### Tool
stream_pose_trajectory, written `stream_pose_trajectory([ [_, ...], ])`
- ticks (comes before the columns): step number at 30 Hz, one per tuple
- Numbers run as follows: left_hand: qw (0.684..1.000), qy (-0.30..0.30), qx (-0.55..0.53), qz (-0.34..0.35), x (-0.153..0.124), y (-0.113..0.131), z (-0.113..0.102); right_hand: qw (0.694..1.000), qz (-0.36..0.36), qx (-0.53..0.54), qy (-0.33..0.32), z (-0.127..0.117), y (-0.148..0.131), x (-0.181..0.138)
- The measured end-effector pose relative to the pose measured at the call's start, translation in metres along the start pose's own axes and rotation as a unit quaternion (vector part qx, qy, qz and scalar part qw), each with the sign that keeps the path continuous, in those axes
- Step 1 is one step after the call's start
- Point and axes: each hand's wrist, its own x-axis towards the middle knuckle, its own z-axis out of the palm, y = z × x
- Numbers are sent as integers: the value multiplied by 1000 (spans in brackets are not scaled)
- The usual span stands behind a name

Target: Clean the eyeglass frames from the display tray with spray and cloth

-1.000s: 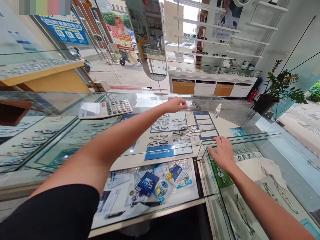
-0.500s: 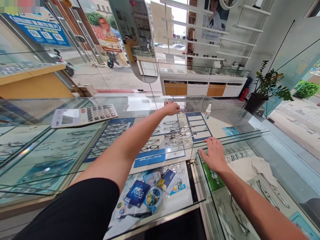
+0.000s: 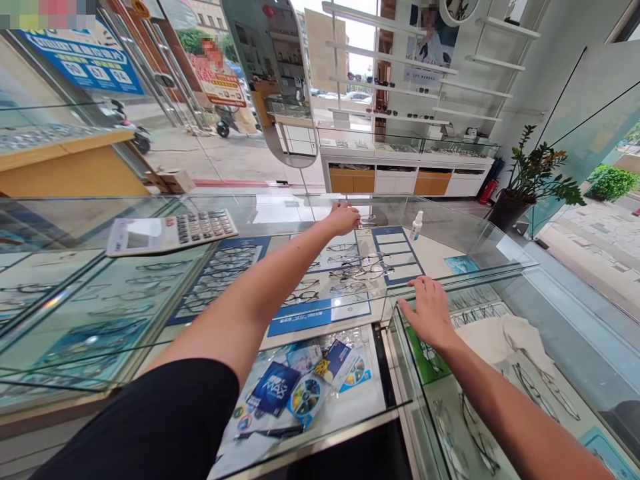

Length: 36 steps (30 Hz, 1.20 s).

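At the left, we see a glass case (image 3: 75, 405) holding rows of spectacles, with a calculator (image 3: 170, 233) lying on the glass tabletop (image 3: 230, 208) above it. Next, inside the glass, a blue-edged board (image 3: 262, 249) bears close rows of frames. Below the left arm, a shallow compartment (image 3: 373, 393) holds a dark blue packet (image 3: 274, 388) and a wheel-printed packet (image 3: 305, 395). Our left hand (image 3: 345, 219) reaches to the far side, fingers bent, beside a pair of glasses (image 3: 369, 219); we cannot tell whether it grips anything. Nearer lies a cluster of eyeglasses (image 3: 361, 267), then a spray bottle (image 3: 417, 227) stands upright. Our right hand (image 3: 429, 308), open and fingers spread, lies over the corner of the right-hand case (image 3: 515, 269), which holds a green card (image 3: 425, 357), a pale cloth (image 3: 513, 340) and more spectacles
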Motion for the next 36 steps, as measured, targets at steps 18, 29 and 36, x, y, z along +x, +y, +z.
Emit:
stream_pose_trajectory([
  [18,994,-27,9,-101,-6,18,-3,1000,8,-2,-4,2,4,1],
  [29,982,-35,1,-186,7,16,-1,1000,14,0,-14,-1,2,0],
  [36,989,20,-13,-149,15,14,-8,1000,16,15,-19,-2,3,0],
])
